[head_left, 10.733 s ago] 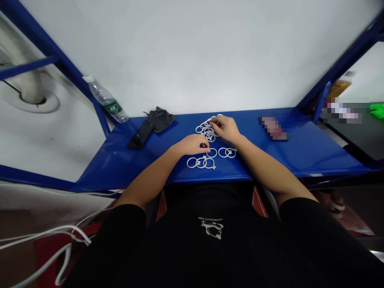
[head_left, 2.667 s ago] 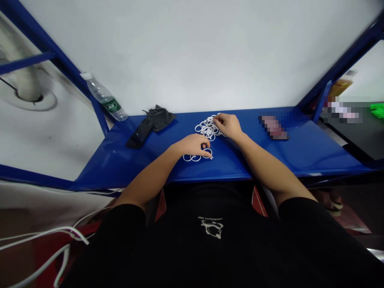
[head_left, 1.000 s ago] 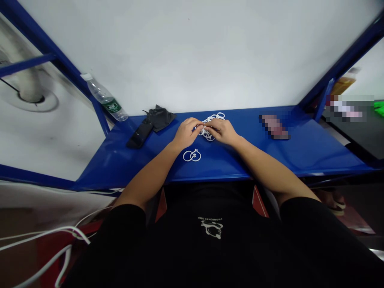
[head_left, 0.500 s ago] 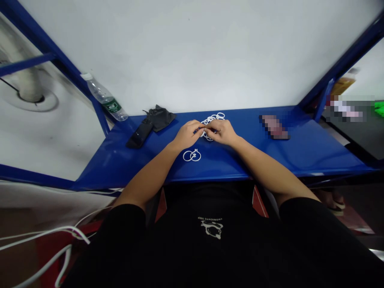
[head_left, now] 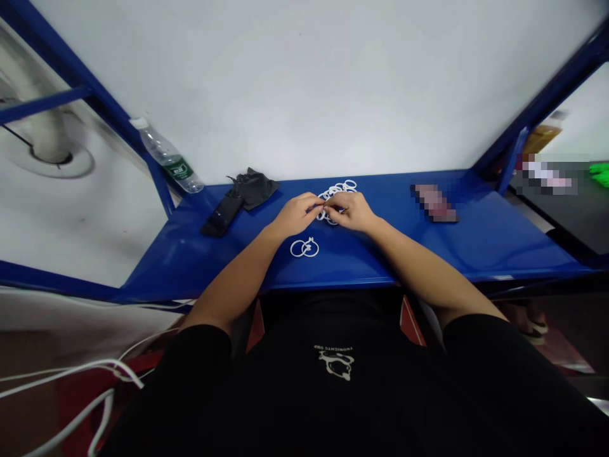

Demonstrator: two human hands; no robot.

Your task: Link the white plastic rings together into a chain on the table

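My left hand (head_left: 299, 214) and my right hand (head_left: 351, 210) meet over the blue tabletop, thumbs and fingers pinched together at the tips. A white ring (head_left: 321, 214) shows at the fingertips, and both hands seem to grip it; its finer parts are too small to make out. Just behind and partly under my right hand lies a pile of similar white rings (head_left: 350, 185). Closer to the front edge, two white rings (head_left: 304, 247) with small clasp-like tabs lie overlapping, apart from my hands.
The blue table (head_left: 228, 263) stands against a pale wall. At its left are a black phone (head_left: 222, 214), a dark pouch (head_left: 255, 188) and a clear plastic bottle (head_left: 171, 160) leaning back. A blurred-out reddish object (head_left: 435, 203) lies to the right. Blue frame posts rise at both sides.
Hardly anything differs. My fingertips stay together with only a slight shift, and the view has moved a little. The two separate rings lie where they were.
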